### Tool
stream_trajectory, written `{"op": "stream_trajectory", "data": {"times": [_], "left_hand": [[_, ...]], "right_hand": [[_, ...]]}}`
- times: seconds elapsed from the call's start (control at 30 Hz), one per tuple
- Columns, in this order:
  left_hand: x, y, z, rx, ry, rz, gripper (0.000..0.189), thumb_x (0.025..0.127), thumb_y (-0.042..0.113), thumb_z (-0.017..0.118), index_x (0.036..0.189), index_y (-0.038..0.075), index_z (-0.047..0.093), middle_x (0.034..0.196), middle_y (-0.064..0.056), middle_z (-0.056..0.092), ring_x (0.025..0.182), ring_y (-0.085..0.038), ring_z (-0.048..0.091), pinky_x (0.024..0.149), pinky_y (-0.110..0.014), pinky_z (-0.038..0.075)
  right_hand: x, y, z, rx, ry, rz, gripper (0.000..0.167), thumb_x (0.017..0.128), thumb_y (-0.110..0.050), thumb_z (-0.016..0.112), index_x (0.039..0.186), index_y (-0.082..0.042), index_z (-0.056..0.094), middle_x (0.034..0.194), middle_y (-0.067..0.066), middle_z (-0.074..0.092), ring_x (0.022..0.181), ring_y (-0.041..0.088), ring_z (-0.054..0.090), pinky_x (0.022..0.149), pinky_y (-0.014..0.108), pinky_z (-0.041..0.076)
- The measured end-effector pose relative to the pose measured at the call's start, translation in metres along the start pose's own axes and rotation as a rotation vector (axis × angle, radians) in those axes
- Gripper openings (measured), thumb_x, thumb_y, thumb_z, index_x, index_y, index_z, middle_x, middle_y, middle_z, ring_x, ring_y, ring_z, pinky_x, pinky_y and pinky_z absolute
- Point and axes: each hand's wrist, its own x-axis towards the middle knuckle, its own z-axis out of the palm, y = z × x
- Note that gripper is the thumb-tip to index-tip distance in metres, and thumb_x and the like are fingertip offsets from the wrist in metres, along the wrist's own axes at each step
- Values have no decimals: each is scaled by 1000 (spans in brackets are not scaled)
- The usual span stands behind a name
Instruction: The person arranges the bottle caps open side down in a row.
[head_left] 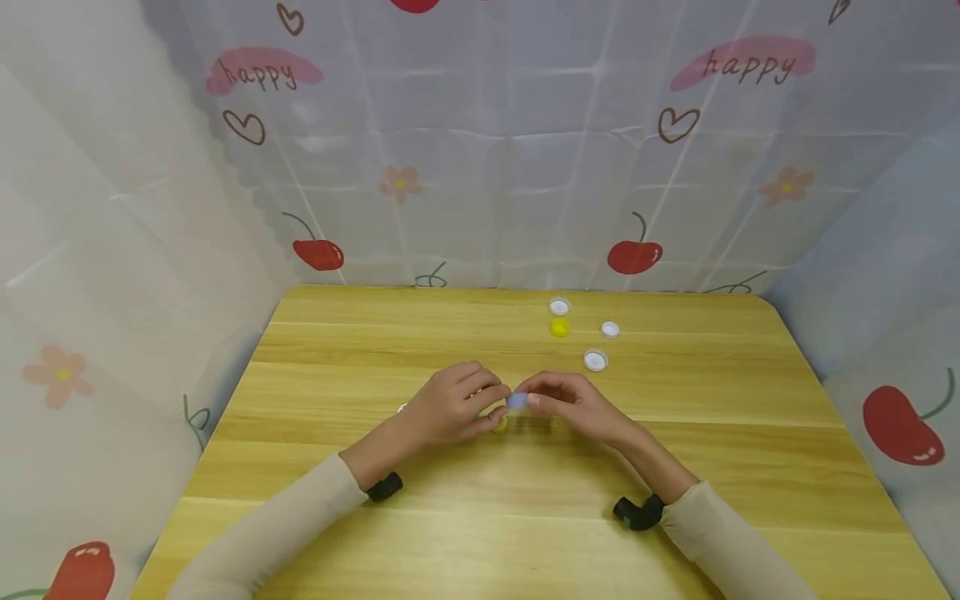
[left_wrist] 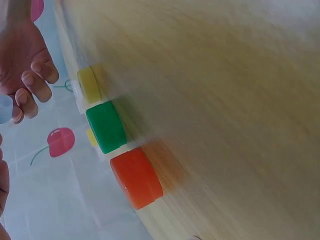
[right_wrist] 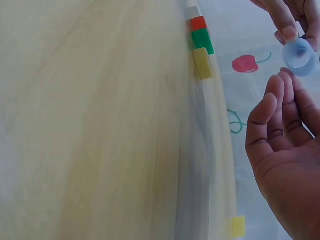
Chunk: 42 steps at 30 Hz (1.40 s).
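Note:
A small translucent blue ring-shaped cap (head_left: 517,401) is held up between both hands over the wooden table. My left hand (head_left: 459,403) pinches it from the left with thumb and finger. From the other side my right hand (head_left: 576,407) grips it, thumb on the near face. The right wrist view shows the cap (right_wrist: 299,57) with a round opening. Under and beside the left hand, a yellow cap (left_wrist: 89,84), a green cap (left_wrist: 106,127) and an orange-red cap (left_wrist: 137,178) stand in a row, mostly hidden in the head view.
Toward the back of the table (head_left: 337,333) lie a yellow cap (head_left: 559,327), a small white cap (head_left: 610,330) and two clear-rimmed white discs, one farther back (head_left: 559,307) and one nearer (head_left: 596,360). A white piece (head_left: 402,408) peeks out behind the left hand. Printed curtains (head_left: 495,150) surround the table.

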Motion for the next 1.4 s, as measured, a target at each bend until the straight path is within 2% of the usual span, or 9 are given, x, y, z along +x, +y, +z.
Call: {"op": "stream_trajectory", "data": {"times": [0.2,0.33,0.4,0.6,0.7,0.93,1.17,1.27,1.4], "left_hand": [[2,4,0,35,12,35,15,90,24,84,100,13,80,98,3,77,85,-12,68,76,-20,58],[1,7,0,-14,2,-17,18,90,23,85,103,13,79,100,2,76,88,-12,69,78,-21,59],[-1,9,1,-109,-21,-111,21,92,23,85,109,12,78,104,0,75,91,-14,69,80,-21,60],[-7,18,4,-584,-60,-585,25,98,25,82,122,18,76,112,-4,71,96,-20,67,79,-21,59],[-8,21,5,-686,-49,-687,24,98,25,82,121,20,76,112,-6,71,98,-22,67,80,-23,61],[-5,23,7,-692,-50,-708,22,97,25,83,118,20,77,107,-3,69,97,-17,65,79,-24,61],[-4,23,10,-666,-54,-686,22,97,25,84,117,18,78,104,-2,69,95,-16,66,77,-26,62],[-5,21,10,-654,-96,-678,24,96,25,84,118,18,78,107,0,70,95,-15,66,78,-26,62],[-5,18,10,-589,-221,-667,26,96,25,84,121,21,77,112,6,70,101,-9,64,85,-27,60]], "right_hand": [[0,-1,1,41,-23,5,21,109,-12,62,125,-3,72,117,14,74,100,36,70,88,30,61],[0,-1,1,38,-12,-6,20,109,-11,62,124,-2,72,114,11,73,98,36,69,87,30,61],[0,-1,2,29,14,-21,20,107,-9,64,124,-2,71,111,9,73,95,31,69,84,29,60],[-3,-5,5,-43,133,-90,24,100,-4,74,123,-9,72,107,8,70,89,15,64,81,26,57],[-4,-8,8,-82,166,-130,27,97,-3,78,122,-12,73,106,8,69,88,15,63,79,26,56],[-6,-6,11,-121,191,-168,29,96,-2,79,122,-14,74,103,6,69,85,17,62,75,27,54],[-7,-5,11,-188,211,-189,29,95,-4,81,120,-17,76,100,3,69,80,17,59,67,27,50],[-7,-4,10,-252,218,-209,30,92,-6,85,119,-18,77,99,3,70,76,17,57,62,27,47],[-9,-2,9,-345,190,-201,30,90,-9,87,117,-18,76,99,4,71,74,17,59,61,26,48]]}}
